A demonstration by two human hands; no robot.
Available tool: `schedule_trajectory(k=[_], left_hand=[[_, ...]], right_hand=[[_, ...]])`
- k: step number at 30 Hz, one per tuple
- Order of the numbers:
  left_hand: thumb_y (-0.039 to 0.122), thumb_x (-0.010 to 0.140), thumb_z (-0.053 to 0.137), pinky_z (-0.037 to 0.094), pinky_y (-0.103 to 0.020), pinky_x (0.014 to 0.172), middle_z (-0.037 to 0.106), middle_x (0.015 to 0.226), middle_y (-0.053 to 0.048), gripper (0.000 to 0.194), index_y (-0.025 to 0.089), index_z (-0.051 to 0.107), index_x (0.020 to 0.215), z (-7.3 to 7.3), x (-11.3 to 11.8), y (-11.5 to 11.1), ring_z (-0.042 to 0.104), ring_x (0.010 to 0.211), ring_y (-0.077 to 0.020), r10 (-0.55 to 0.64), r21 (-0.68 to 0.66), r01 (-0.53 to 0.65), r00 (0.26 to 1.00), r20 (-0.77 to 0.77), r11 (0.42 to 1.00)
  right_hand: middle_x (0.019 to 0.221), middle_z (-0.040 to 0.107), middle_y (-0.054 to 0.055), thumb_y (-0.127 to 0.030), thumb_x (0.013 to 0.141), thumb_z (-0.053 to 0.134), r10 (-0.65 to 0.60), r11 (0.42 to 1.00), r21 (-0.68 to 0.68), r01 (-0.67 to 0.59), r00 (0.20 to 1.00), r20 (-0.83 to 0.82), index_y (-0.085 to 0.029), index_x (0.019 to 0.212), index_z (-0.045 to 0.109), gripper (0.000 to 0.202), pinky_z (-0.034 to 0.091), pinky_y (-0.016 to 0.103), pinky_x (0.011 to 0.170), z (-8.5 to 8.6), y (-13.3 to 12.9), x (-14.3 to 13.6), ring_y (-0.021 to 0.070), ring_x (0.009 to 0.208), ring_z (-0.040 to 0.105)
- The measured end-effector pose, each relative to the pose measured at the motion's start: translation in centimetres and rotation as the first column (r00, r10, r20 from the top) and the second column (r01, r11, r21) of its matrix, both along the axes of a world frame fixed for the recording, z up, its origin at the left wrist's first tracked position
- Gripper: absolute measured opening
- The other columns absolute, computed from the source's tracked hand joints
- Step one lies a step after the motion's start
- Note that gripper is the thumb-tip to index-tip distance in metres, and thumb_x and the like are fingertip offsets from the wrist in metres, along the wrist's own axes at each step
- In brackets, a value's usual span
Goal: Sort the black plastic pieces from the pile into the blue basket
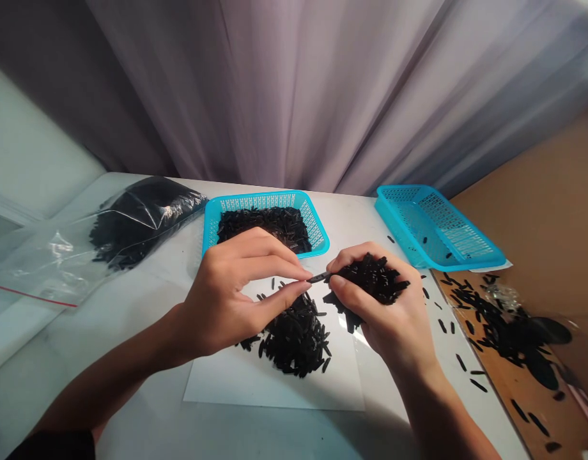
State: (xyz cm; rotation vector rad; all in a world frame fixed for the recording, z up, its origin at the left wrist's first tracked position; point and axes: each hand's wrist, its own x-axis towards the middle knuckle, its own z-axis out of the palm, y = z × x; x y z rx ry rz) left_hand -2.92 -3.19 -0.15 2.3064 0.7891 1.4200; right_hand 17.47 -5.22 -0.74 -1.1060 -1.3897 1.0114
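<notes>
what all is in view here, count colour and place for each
Curtain: one stretch, purplish grey, back
Table: one, white, centre
Bag: one, clear, table's left
Bagged pieces: many, black, inside bag
Filled basket: one, blue, table's back
Basket pieces: many, black, inside it
Second basket: one, blue, right
Sheet: one, white, table's front
Pile: one, black, on sheet
Scattered pieces: many, black, right
Rounded items: count unclear, dark, far right
Pink item: one, right edge
Held bunch: one, black, right of pile
Single piece: one, dark, beside bunch
Left hand: one, bare, pinching single piece
Right hand: one, bare, gripping bunch
</notes>
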Motion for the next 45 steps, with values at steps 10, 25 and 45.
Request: schedule_trajectory(k=[10, 25, 45], left_hand=[[0.01, 0.085, 0.081, 0.059, -0.026, 0.074, 0.077, 0.084, -0.004, 0.006, 0.014, 0.078, 0.088, 0.5, 0.0, -0.2, 0.069, 0.082, -0.0136, -0.048, -0.063, 0.05, 0.998, 0.04, 0.997], [0.011, 0.084, 0.081, 0.061, -0.029, 0.07, 0.077, 0.084, -0.002, 0.01, 0.02, 0.078, 0.084, 0.1, 0.0, -0.2, 0.072, 0.077, -0.016, -0.123, -0.363, 0.198, 0.968, 0.221, 0.91], [0.011, 0.092, 0.073, 0.059, -0.031, 0.08, 0.074, 0.092, -0.005, 0.018, 0.019, 0.075, 0.109, -0.7, -0.4, 2.1, 0.067, 0.087, -0.0162, -0.139, 0.127, 0.156, 0.981, -0.137, 0.979]], right_hand=[[0.075, 0.066, -0.003, -0.016, 0.081, 0.074, 0.024, 1.0, -0.001, -0.024, 1.0, -0.006, -0.023, 0.081, 0.07, 0.007, 0.044, 0.021, 0.053, 0.1, -0.2, 0.0, 0.0107, 0.062, 0.055], [0.076, 0.065, -0.002, -0.021, 0.081, 0.075, 0.07, 0.995, -0.065, -0.075, 0.995, -0.074, -0.022, 0.082, 0.07, 0.005, 0.044, 0.025, 0.056, -0.2, -0.3, -0.1, 0.0125, 0.063, 0.055], [0.067, 0.049, -0.005, -0.014, 0.074, 0.066, 0.262, 0.946, -0.201, -0.254, 0.965, 0.013, -0.019, 0.075, 0.061, 0.007, 0.036, 0.023, 0.054, -0.4, 0.2, -1.7, 0.0095, 0.059, 0.041]])
